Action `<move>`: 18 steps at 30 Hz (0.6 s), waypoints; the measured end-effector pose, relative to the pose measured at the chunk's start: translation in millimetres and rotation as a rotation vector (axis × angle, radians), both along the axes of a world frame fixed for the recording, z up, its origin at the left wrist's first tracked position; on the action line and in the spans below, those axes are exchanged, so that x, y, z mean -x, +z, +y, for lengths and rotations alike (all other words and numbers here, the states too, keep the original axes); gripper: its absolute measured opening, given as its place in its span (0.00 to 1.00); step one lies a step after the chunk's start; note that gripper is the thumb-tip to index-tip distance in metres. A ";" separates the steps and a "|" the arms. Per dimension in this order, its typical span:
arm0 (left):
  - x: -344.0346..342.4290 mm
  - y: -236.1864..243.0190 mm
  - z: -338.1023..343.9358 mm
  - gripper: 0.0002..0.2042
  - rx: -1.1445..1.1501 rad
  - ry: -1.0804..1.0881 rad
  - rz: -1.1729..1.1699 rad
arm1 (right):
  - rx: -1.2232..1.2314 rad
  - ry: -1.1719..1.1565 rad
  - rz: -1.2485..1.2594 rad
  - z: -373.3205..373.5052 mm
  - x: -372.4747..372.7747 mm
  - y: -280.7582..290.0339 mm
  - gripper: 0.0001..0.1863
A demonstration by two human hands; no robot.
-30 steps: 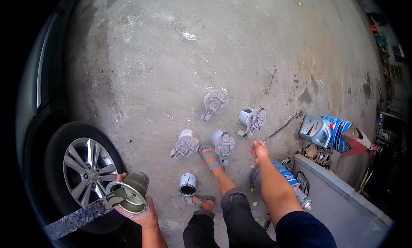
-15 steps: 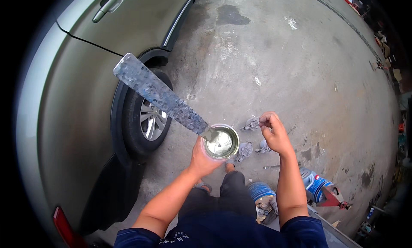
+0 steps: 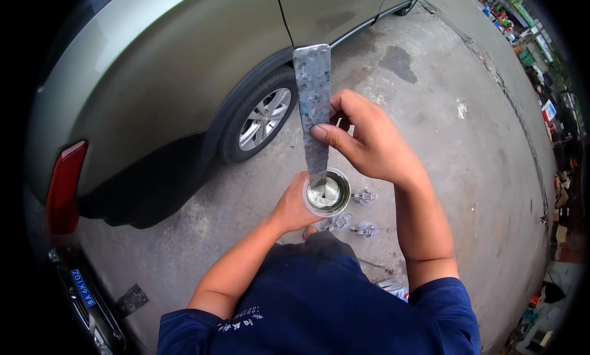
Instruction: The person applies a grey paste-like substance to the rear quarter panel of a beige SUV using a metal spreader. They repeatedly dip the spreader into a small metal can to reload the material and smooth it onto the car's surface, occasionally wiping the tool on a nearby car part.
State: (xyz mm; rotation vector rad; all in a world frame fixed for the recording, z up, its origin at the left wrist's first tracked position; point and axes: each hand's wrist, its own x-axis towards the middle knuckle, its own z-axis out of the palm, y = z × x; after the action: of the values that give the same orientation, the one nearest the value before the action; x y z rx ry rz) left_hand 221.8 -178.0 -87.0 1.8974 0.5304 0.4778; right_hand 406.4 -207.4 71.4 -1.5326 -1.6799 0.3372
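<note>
- Grey and speckled, the flat stirring stick has its narrow end in the paint cup and its wide end up by the car.
- The person's left hand is curled around the left side of the cup and has a good hold on it.
- The right hand is pinched closed on the stick, thumb on the front; some of its fingertips are hidden.
- Pale, shiny paint sits inside the cup, which is in front of the person's dark blue shirt.
- Three grey brake calipers are down past the cup, near its right and lower sides.
- A greenish-brown car fills the upper left, with a silver-spoked wheel and a red tail light.
- Under it all is a stained grey floor.
</note>
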 end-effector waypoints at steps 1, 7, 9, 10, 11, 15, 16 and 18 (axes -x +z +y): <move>12.4 -6.5 5.9 0.35 0.005 0.020 0.059 | 0.026 0.016 -0.003 2.2 12.4 3.4 0.13; 85.6 -5.4 10.8 0.41 -0.010 0.302 0.026 | -0.204 0.024 0.041 12.4 104.3 23.4 0.12; 106.0 -4.0 15.7 0.40 0.024 0.368 -0.001 | -0.249 0.153 -0.099 5.1 136.1 18.2 0.12; 117.0 -4.2 17.2 0.39 0.025 0.390 -0.044 | -0.298 0.209 -0.211 1.3 144.2 17.2 0.14; 127.3 -4.4 18.4 0.38 0.026 0.409 -0.087 | -0.300 0.210 -0.230 -2.0 144.0 13.0 0.15; 155.0 -6.2 18.9 0.37 0.020 0.466 -0.118 | -0.228 -0.001 0.045 7.8 163.7 18.2 0.11; 156.8 -4.0 22.2 0.37 0.016 0.468 -0.114 | -0.265 -0.015 0.052 13.2 176.0 24.3 0.11; 163.0 -3.1 25.3 0.38 0.044 0.475 -0.122 | -0.285 0.156 -0.189 11.1 197.4 28.7 0.11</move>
State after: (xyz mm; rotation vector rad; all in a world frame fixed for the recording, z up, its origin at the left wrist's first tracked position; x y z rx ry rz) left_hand 58.8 -152.7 -90.1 1.6825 0.9075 0.8758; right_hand 209.0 -196.3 100.1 -1.2576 -1.9085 0.0292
